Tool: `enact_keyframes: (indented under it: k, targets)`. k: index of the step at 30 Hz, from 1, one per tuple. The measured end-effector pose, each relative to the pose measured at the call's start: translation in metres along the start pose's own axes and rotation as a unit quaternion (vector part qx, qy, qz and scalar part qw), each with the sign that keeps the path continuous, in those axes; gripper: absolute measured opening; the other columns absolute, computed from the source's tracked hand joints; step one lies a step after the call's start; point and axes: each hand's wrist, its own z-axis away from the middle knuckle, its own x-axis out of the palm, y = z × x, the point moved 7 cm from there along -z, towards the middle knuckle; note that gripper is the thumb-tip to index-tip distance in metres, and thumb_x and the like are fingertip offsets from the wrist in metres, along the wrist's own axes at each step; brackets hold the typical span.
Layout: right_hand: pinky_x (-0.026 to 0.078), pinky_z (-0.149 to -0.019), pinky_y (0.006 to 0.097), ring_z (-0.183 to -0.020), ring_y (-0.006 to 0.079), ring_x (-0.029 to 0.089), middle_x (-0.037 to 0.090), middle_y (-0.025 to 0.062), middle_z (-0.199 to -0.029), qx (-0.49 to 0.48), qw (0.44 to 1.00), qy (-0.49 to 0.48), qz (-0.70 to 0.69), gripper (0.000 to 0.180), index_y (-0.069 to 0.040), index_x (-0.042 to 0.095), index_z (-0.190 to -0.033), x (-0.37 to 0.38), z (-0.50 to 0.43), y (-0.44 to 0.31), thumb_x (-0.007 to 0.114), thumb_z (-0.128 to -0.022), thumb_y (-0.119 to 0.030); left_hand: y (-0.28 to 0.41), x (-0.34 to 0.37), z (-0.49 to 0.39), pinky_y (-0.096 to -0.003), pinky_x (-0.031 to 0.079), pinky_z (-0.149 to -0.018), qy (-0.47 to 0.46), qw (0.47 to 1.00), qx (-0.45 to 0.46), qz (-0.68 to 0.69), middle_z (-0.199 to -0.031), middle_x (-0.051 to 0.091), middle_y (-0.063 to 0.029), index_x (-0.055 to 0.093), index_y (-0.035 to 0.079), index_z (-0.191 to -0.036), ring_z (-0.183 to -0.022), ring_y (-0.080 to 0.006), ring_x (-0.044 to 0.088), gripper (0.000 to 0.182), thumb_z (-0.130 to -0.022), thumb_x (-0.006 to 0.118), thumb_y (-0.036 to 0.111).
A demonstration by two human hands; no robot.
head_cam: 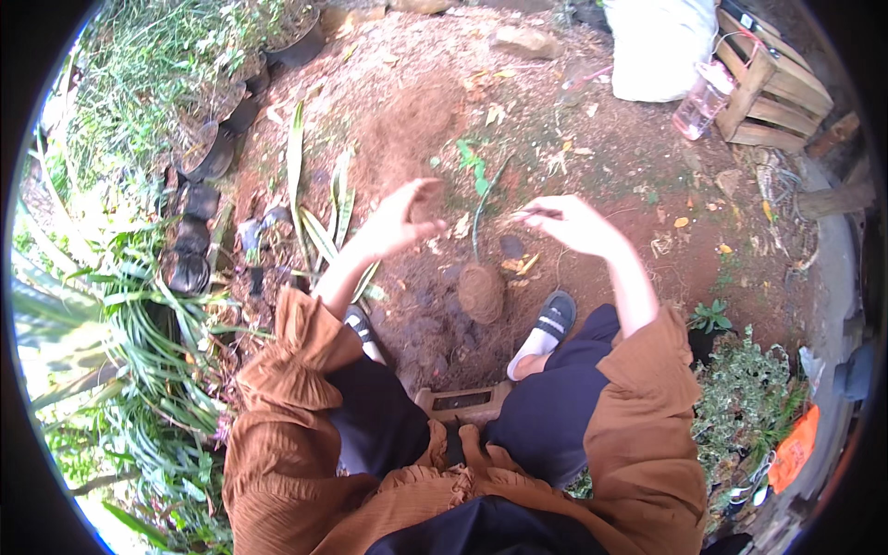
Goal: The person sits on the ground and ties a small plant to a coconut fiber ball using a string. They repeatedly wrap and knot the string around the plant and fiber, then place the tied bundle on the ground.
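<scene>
On the ground between my feet lies a brown, fibre-wrapped root ball [481, 293]. From it a thin green plant stem [479, 215] reaches away from me, with a few green leaves [474, 166] near its far end. My left hand [402, 216] hovers left of the stem, thumb and fingers apart, with nothing plainly visible in it. To the right of the stem, my right hand [572, 220] pinches a small dark object [544, 212] between thumb and fingers; its kind is unclear. Both hands appear raised above the soil, apart from the root ball.
Loose brown fibre [409, 132] spreads over the soil beyond my left hand. Long variegated leaves [340, 198] lie left of it, near black plant pots [208, 156]. A white sack [659, 48], a clear pink-tinted bottle [701, 104] and a wooden crate [777, 97] stand far right.
</scene>
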Motion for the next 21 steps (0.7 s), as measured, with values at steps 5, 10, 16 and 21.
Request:
enact_keyframes:
  k: [5,10,16,21]
  targets:
    - [0.047,-0.078,0.0281,-0.084,0.0104,0.058,0.068,0.0034,-0.095,0.001,1.000,-0.014,0.013,0.024,-0.007,0.066,-0.113,0.024,-0.027,-0.033,0.056,-0.094,-0.020,0.018,0.037,-0.007,-0.0426,0.033,-0.111,-0.034,0.943,0.016,0.331,-0.137,0.046,-0.0168,0.039,0.003,-0.138,-0.132,-0.0272,0.041,0.062,-0.088,0.065,0.029]
    - [0.045,-0.072,0.0270,-0.075,0.0090,0.055,0.065,0.0018,-0.084,-0.009,0.998,-0.015,-0.063,0.022,-0.004,0.066,-0.106,0.036,-0.045,-0.048,0.055,-0.096,-0.021,-0.019,0.043,0.001,-0.0260,0.047,-0.088,0.024,0.905,-0.047,0.421,-0.099,0.066,-0.0047,0.060,-0.001,-0.110,-0.095,-0.0106,0.060,0.023,-0.090,0.063,0.010]
    - [0.043,-0.065,0.0237,-0.069,0.0062,0.050,0.060,-0.0017,-0.078,-0.011,0.998,0.014,-0.059,0.018,-0.001,0.065,-0.100,0.031,-0.062,-0.043,0.055,-0.094,-0.015,-0.034,0.028,0.004,-0.0250,0.047,-0.084,0.012,0.935,-0.079,0.346,-0.097,0.065,-0.0024,0.062,0.000,-0.104,-0.091,-0.0100,0.060,0.017,-0.089,0.063,0.009]
    - [0.045,-0.065,0.0241,-0.070,0.0063,0.051,0.066,-0.0008,-0.086,-0.012,0.996,0.044,-0.076,0.018,-0.001,0.065,-0.100,0.025,-0.069,-0.033,0.055,-0.095,-0.015,-0.030,0.009,0.012,-0.0242,0.049,-0.073,0.035,0.984,-0.095,0.150,-0.086,0.066,-0.0043,0.064,-0.001,-0.098,-0.077,-0.0088,0.060,0.020,-0.079,0.064,0.005]
